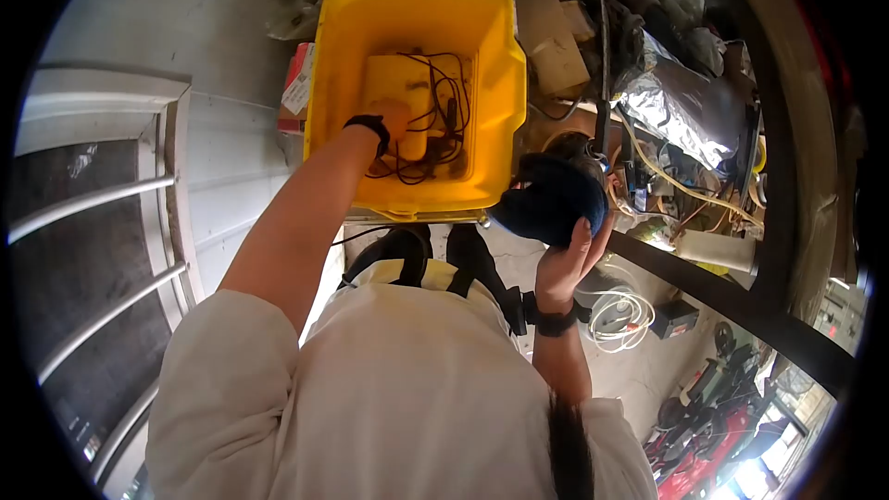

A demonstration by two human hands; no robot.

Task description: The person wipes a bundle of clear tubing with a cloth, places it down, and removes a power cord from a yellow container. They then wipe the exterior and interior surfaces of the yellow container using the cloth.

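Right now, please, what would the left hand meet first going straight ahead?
The left hand would probably meet the thin, looped black cable inside the yellow plastic bin; depth is unclear.

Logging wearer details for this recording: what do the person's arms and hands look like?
Both hands are bare, the left hand with a black wristband, the right hand with a dark band at the wrist. Short, off-white sleeves leave the forearms uncovered.
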